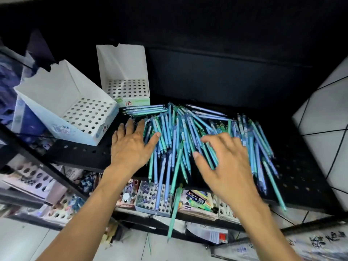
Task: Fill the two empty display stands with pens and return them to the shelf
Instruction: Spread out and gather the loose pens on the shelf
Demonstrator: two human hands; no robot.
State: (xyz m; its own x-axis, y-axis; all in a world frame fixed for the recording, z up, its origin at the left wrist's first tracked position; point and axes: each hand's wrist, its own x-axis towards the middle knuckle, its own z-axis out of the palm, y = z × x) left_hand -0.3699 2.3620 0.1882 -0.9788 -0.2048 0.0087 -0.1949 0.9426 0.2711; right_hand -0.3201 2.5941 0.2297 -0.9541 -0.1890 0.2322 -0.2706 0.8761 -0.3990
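Note:
A loose heap of blue and teal pens (190, 132) covers the middle of the black perforated shelf (84, 153). Some pens stick out over the shelf's front edge, and one teal pen (174, 211) hangs down past it. My left hand (131, 146) lies flat with fingers spread on the heap's left side. My right hand (224, 159) rests on the heap's middle, fingers straight over the pens. Two white cardboard display stands with empty hole grids sit on the shelf: one tilted at the left (62, 102), one upright behind it (124, 74).
Below this shelf a lower shelf (131, 210) holds more pen stands (150, 200) and small stationery boxes (199, 200). A white tiled wall (323, 113) bounds the right side. Blue packaged goods (11, 87) crowd the far left. Tiled floor (22, 242) shows at the bottom.

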